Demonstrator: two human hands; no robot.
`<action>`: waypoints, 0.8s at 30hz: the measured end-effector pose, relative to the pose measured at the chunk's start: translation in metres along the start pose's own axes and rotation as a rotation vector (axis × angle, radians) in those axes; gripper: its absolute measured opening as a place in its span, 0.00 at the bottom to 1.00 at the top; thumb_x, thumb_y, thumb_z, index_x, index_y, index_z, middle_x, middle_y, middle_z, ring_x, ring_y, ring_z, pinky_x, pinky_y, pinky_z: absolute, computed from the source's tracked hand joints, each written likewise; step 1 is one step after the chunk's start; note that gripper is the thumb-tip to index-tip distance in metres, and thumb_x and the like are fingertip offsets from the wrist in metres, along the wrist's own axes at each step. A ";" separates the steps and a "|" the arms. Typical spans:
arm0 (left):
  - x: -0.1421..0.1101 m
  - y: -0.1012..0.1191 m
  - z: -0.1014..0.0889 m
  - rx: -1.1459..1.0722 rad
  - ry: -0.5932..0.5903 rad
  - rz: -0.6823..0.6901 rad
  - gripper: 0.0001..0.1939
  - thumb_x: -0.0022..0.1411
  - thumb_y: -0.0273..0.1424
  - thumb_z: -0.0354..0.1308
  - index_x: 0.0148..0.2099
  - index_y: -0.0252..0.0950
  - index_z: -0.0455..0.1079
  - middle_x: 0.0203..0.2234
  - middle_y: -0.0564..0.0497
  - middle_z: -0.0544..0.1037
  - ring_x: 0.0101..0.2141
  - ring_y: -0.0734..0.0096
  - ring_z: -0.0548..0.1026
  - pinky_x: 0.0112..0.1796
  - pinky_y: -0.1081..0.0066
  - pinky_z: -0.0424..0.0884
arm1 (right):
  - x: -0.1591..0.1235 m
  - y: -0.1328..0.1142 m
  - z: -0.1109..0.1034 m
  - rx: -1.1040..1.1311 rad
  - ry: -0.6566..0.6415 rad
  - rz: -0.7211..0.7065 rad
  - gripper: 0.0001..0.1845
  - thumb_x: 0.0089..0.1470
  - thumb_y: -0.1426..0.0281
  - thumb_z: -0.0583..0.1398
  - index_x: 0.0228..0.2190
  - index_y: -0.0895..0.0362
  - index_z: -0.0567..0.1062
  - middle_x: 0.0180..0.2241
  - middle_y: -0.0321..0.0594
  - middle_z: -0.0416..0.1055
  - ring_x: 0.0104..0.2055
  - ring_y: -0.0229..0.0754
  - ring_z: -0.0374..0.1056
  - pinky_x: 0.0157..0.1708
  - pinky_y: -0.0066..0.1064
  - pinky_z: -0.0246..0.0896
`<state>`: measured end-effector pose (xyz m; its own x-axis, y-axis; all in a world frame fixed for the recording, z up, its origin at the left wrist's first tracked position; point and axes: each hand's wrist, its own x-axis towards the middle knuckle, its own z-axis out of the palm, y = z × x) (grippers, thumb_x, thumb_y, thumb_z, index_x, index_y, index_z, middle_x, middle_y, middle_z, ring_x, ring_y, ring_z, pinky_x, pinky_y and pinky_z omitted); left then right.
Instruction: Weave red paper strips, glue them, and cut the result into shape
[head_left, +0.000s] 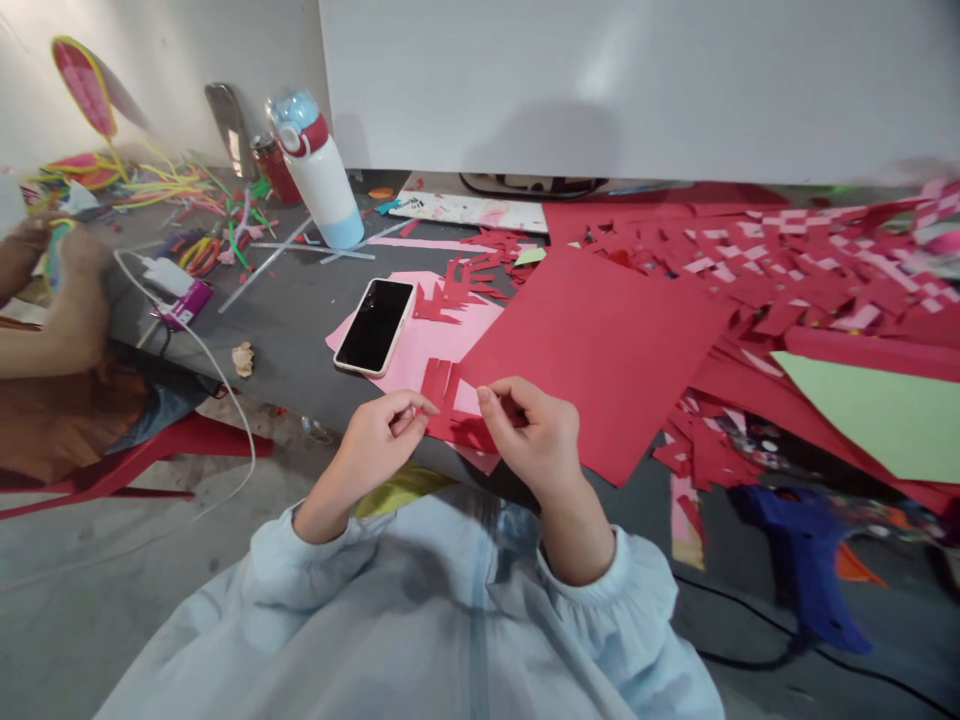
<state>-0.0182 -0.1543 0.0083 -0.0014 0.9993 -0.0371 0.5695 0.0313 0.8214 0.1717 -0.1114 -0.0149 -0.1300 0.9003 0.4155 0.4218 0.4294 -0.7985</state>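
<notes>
A small red paper cut into strips lies at the table's front edge, between my two hands. My left hand is closed in a pinch at its left edge. My right hand is closed too, thumb against the curled fingers, at the right side of the cut paper; what it pinches is hidden. A pale pink patch shows beside the right thumb. Under the cut paper lies a pink sheet, and a large red sheet spreads to the right. A phone rests on the pink sheet.
A white-blue bottle stands behind the phone. Red scraps and woven red-pink strips cover the back and right. A blue glue gun with a cable lies at the right. Another person's hands work at the left, near a white cable.
</notes>
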 end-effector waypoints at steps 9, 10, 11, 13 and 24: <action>0.000 0.002 0.001 0.014 -0.038 0.011 0.09 0.61 0.29 0.53 0.37 0.36 0.76 0.17 0.61 0.54 0.20 0.79 0.55 0.25 0.76 0.54 | 0.000 0.000 0.001 -0.055 -0.012 0.012 0.18 0.60 0.60 0.57 0.23 0.55 0.71 0.14 0.29 0.60 0.16 0.31 0.54 0.20 0.24 0.49; 0.000 0.001 0.001 0.014 -0.042 0.016 0.09 0.61 0.29 0.53 0.37 0.36 0.76 0.17 0.61 0.54 0.20 0.79 0.55 0.25 0.76 0.54 | 0.000 0.000 0.001 -0.057 -0.010 0.015 0.18 0.60 0.60 0.57 0.23 0.55 0.71 0.14 0.29 0.60 0.16 0.31 0.54 0.20 0.25 0.49; 0.000 0.001 0.000 0.015 -0.044 0.020 0.09 0.61 0.29 0.53 0.37 0.36 0.76 0.17 0.61 0.55 0.20 0.78 0.55 0.25 0.76 0.54 | 0.000 0.000 0.001 -0.056 -0.011 0.018 0.18 0.60 0.60 0.57 0.23 0.55 0.71 0.14 0.29 0.60 0.16 0.31 0.55 0.20 0.25 0.49; 0.000 0.001 -0.002 0.018 -0.038 0.030 0.09 0.62 0.29 0.53 0.38 0.37 0.76 0.17 0.61 0.56 0.20 0.78 0.55 0.24 0.76 0.54 | 0.001 0.000 0.001 -0.048 -0.016 0.021 0.18 0.60 0.60 0.57 0.23 0.55 0.71 0.14 0.29 0.60 0.16 0.31 0.54 0.20 0.25 0.48; 0.071 0.005 -0.113 0.706 0.183 -0.030 0.14 0.63 0.31 0.56 0.48 0.38 0.79 0.31 0.51 0.80 0.31 0.69 0.74 0.37 0.70 0.67 | 0.001 0.004 0.003 -0.007 -0.014 -0.017 0.18 0.61 0.60 0.57 0.23 0.55 0.72 0.14 0.30 0.61 0.16 0.31 0.53 0.19 0.25 0.49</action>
<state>-0.1082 -0.0806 0.0742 -0.1276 0.9875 0.0921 0.9613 0.1003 0.2568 0.1704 -0.1085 -0.0196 -0.1497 0.8936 0.4231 0.4259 0.4445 -0.7881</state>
